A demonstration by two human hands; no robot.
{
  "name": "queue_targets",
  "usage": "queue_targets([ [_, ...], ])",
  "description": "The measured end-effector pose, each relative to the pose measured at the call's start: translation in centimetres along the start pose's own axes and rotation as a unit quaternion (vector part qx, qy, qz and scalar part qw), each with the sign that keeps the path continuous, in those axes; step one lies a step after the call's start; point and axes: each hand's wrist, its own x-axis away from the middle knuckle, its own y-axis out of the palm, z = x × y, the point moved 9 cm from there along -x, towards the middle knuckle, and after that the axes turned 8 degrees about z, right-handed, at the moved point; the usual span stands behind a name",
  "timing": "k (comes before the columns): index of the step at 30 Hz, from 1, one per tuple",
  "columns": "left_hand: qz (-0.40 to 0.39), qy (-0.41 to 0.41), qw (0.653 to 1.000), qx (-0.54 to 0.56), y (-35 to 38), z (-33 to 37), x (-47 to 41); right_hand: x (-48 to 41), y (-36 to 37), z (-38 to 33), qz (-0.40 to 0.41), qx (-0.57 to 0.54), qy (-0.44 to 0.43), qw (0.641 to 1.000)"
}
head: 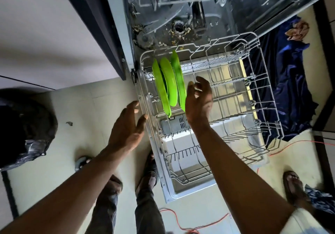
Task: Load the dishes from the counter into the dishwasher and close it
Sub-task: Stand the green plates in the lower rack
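Dishwasher (181,16) door down, lower rack (235,81) pulled out. Three green plates (169,81) stand on edge at rack's left. Right hand (198,101) open just beside them; left hand (126,128) open, empty.

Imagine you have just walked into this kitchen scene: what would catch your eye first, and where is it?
Three bright green plates stand on edge at the far left of the pulled-out lower rack. The right hand hovers open just beside them, the left hand open by the rack's left edge. Food scraps litter the dishwasher floor behind the rack.
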Motion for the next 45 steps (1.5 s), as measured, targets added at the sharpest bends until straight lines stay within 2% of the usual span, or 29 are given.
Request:
queue_targets([
  [3,0.078,0.081,0.994,0.000,-7.7,2.9,0.8,3.0,-4.1,-5.0,0.042,-0.030,-0.056,0.997],
  [5,0.130,0.127,0.983,-0.006,-13.7,5.2,2.0,5.4,-6.0,-9.9,0.031,-0.041,-0.115,0.992],
  [9,0.211,0.174,0.962,0.011,-25.7,8.9,5.8,10.6,-8.2,-21.5,-0.037,-0.095,-0.223,0.969],
  [14,0.317,0.202,0.926,-0.043,-40.8,10.7,11.3,17.2,-7.7,-36.2,-0.127,-0.164,-0.298,0.932],
  [17,0.381,0.183,0.903,-0.072,-49.4,9.0,14.9,21.4,-6.2,-44.1,-0.176,-0.183,-0.324,0.912],
  [22,0.483,0.091,0.864,-0.107,-63.2,1.4,21.7,30.7,-1.5,-55.1,-0.287,-0.165,-0.394,0.857],
  [25,0.506,0.014,0.850,-0.147,-69.9,-4.8,25.6,37.2,2.9,-60.2,-0.378,-0.129,-0.407,0.821],
  [28,0.449,-0.068,0.869,-0.197,-73.2,-10.9,26.8,42.2,7.3,-64.8,-0.425,-0.076,-0.420,0.798],
  [31,0.349,-0.117,0.888,-0.275,-72.8,-15.2,25.8,45.2,12.0,-69.8,-0.412,-0.011,-0.456,0.789],
  [34,0.361,-0.120,0.883,-0.274,-73.2,-16.6,24.9,47.1,17.5,-74.3,-0.389,0.116,-0.499,0.766],
  [38,0.371,-0.129,0.882,-0.261,-73.4,-16.6,24.5,48.3,23.2,-77.0,-0.375,0.262,-0.488,0.743],
  [43,0.370,-0.134,0.884,-0.252,-73.6,-16.5,24.6,49.2,27.3,-77.6,-0.341,0.380,-0.524,0.682],
  [45,0.367,-0.138,0.884,-0.253,-73.6,-16.7,24.6,48.6,28.0,-78.0,-0.321,0.409,-0.525,0.674],
])
